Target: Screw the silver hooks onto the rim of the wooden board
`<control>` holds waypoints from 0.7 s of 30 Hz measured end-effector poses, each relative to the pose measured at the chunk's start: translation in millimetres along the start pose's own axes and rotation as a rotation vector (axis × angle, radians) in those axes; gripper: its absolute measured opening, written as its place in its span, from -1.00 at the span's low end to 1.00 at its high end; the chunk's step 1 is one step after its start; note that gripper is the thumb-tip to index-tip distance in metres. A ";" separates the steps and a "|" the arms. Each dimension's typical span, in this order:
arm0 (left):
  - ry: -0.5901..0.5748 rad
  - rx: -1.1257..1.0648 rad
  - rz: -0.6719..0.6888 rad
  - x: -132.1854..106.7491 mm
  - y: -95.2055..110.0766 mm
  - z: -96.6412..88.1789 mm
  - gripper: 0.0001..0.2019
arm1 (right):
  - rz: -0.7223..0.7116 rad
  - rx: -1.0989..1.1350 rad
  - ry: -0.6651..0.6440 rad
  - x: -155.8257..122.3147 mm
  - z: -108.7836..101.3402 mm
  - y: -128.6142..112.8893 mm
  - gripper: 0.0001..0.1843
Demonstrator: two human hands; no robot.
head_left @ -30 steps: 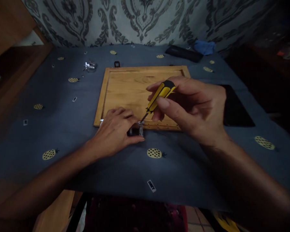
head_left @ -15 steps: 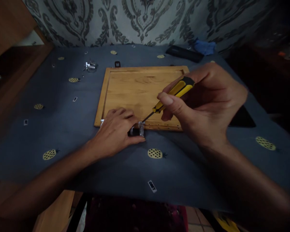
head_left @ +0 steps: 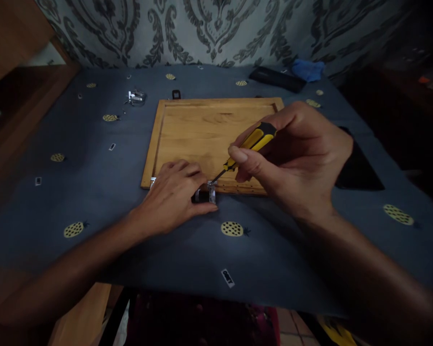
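Observation:
A framed wooden panel (head_left: 191,139) lies flat, with a row of small holes along its near edge. My left hand (head_left: 178,192) rests over that edge. Its fingers and thumb press around a shiny metal fitting with a black part (head_left: 212,193), partly hidden under the hand. My right hand (head_left: 299,163) grips a yellow-and-black screwdriver (head_left: 252,142) between thumb and fingers. The screwdriver slants down to the left, its tip at the top of the fitting. Whether a screw sits under the tip, I cannot tell. A second bright metal piece (head_left: 153,180) shows at the panel's near-left corner.
Small metal parts (head_left: 136,97) lie at the back left of the blue patterned tablecloth (head_left: 104,192). Behind the panel are a small dark square piece (head_left: 176,94), a long black case (head_left: 277,79) and a blue cloth (head_left: 308,70). A black flat object (head_left: 361,168) lies right.
My right hand and the screwdriver have shifted left and slightly down, and the handle has turned a little. The tip stays at the fitting. My left hand keeps its place.

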State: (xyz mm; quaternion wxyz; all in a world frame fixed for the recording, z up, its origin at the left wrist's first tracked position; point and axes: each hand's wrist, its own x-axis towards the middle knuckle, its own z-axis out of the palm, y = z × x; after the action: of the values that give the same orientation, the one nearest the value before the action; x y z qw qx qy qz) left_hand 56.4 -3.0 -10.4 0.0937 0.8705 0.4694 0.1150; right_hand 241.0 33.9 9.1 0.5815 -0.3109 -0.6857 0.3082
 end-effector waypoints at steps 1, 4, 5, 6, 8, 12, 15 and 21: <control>0.002 0.001 0.000 0.0 -0.1 0.2 -0.61 | 0.004 0.019 -0.006 0.2 -0.5 -0.1 -0.63; 0.008 0.001 0.003 -0.4 -0.8 1.2 -0.61 | 0.026 0.055 -0.066 0.6 -2.8 -3.2 -0.75; 0.007 0.000 0.003 -0.6 -1.2 1.5 -0.61 | 0.040 0.057 -0.097 0.8 -3.7 -4.9 -0.79; 0.007 -0.003 0.004 -0.9 -1.5 1.8 -0.61 | 0.057 0.058 -0.127 1.0 -4.5 -6.5 -0.83; 0.014 -0.009 0.009 -1.3 -2.0 2.2 -0.60 | 0.083 0.066 -0.165 1.6 -5.5 -8.9 -0.91; 0.031 -0.006 0.018 -1.9 -2.8 3.0 -0.60 | 0.036 0.052 -0.099 2.6 -4.0 -7.3 -0.77; 0.035 0.005 0.024 -1.8 -3.3 3.5 -0.60 | 0.003 0.014 -0.022 1.4 -0.6 -5.0 -0.59; 0.017 0.016 0.016 -1.8 -3.5 2.6 -0.59 | -0.038 0.018 0.124 0.8 4.0 -7.2 -0.63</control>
State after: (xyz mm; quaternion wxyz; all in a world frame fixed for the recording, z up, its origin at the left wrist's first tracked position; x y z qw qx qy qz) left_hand 53.4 -2.8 -14.1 0.0817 0.8739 0.4641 0.1194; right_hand 236.4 29.8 14.8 0.6313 -0.3110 -0.6514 0.2836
